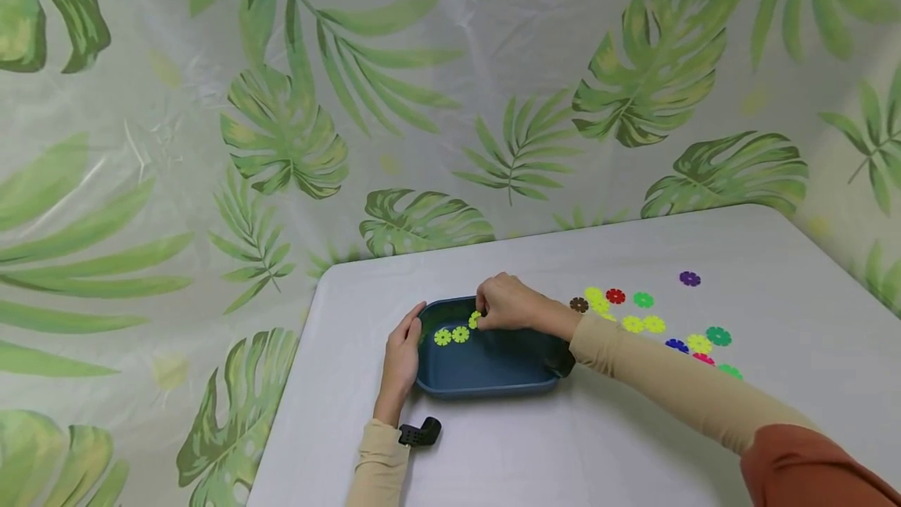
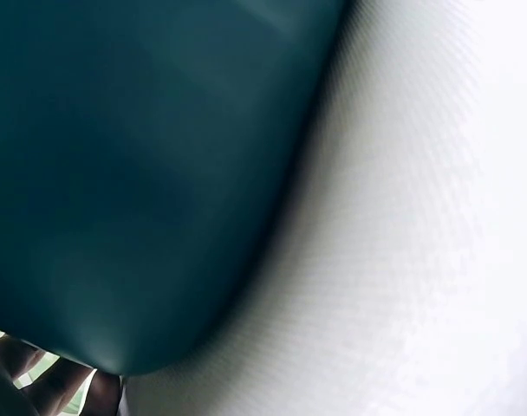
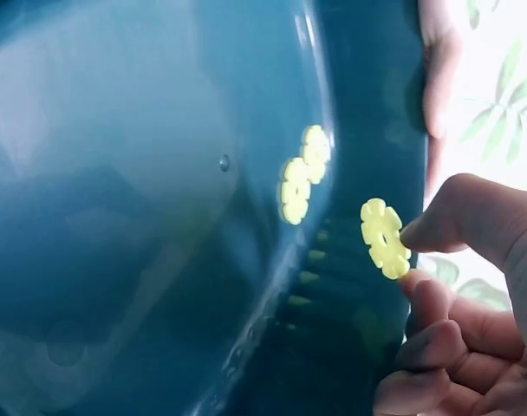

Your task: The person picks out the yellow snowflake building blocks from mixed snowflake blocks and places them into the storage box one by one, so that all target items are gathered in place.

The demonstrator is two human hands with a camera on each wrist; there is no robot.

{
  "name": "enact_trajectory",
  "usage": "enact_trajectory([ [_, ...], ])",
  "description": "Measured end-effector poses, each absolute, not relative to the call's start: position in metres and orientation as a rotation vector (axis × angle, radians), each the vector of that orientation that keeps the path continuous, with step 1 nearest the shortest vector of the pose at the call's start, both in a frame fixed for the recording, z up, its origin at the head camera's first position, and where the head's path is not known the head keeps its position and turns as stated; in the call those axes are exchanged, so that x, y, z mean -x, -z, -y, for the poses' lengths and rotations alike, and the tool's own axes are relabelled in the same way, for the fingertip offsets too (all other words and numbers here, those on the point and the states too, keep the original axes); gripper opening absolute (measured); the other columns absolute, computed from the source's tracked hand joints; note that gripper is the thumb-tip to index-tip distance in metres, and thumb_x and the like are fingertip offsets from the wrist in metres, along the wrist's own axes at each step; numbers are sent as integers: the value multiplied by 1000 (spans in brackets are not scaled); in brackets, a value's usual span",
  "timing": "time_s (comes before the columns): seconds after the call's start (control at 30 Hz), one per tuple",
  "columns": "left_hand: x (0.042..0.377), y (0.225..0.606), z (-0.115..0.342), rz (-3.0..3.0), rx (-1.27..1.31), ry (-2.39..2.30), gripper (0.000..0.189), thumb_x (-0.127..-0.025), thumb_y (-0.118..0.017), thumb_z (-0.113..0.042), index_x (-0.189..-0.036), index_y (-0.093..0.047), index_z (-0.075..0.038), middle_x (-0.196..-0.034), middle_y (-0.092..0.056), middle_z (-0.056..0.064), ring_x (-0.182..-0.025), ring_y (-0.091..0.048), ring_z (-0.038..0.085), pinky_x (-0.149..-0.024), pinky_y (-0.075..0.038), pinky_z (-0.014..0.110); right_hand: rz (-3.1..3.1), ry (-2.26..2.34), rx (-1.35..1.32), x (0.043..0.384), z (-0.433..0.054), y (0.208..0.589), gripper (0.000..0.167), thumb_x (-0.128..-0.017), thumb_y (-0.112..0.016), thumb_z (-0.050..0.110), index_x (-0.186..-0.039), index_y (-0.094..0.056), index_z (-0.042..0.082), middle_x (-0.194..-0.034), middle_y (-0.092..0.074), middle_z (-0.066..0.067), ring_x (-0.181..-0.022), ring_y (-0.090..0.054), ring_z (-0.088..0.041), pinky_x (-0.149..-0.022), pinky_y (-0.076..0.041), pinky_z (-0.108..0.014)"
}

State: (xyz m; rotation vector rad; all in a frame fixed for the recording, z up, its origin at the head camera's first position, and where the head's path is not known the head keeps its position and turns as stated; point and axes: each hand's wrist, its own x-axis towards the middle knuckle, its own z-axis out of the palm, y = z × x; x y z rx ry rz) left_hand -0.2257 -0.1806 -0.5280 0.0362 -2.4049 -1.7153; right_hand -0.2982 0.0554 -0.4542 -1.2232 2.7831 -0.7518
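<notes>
A dark blue rectangular plastic basin (image 1: 486,391) stands on the table, its wall filling much of the left wrist view. My left hand (image 1: 403,358) grips its left side, fingers along the outside and thumb at the rim. Over the basin's far left part, my right hand (image 1: 508,303) pinches a yellow snowflake disc (image 3: 386,239) between thumb and forefinger, close to the inner wall. Two more yellow snowflake discs (image 1: 451,336) lie side by side on the basin floor near its left end.
To the right of the basin, snowflake discs lie scattered on the white table (image 1: 535,452): several yellow ones (image 1: 644,324), a red one (image 1: 615,296), a purple one (image 1: 690,278), and brown, green, blue and pink ones. A leaf-patterned sheet (image 1: 507,84) hangs behind the table.
</notes>
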Motion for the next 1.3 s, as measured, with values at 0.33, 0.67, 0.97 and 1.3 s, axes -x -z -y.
enact_trajectory([
  [0.33,227,528,181,2410,-21,1719,39,-111,-41,-28,-147,-56,-20,-152,-50,0,-145,-37,23,-119,-28,49,-2806,600,1165,302,-45,458,26,-77,-82,19,-60,-63,19,-53,-49,13,-49,-42,-6,-50,-36,-24],
  [0.67,226,524,182,2420,-12,1711,40,-111,-40,-27,-147,-55,-18,-152,-49,3,-146,-37,26,-119,-28,51,-2799,462,1076,302,-39,460,18,-80,-85,22,-68,-71,19,-64,-61,10,-56,-54,-11,-50,-47,-29],
  [0.97,227,529,182,2411,-2,1713,40,-111,-40,-29,-147,-55,-19,-152,-49,4,-146,-37,27,-119,-27,52,-2760,395,1040,305,-39,473,19,-81,-84,19,-67,-71,18,-61,-60,8,-54,-53,-12,-49,-45,-28],
  [1.3,227,527,183,2435,-10,1695,40,-111,-41,-31,-147,-56,-21,-151,-50,-2,-145,-39,22,-119,-29,49,-2716,369,1069,307,-37,482,21,-82,-83,17,-64,-71,17,-56,-59,9,-51,-51,-9,-48,-42,-24],
])
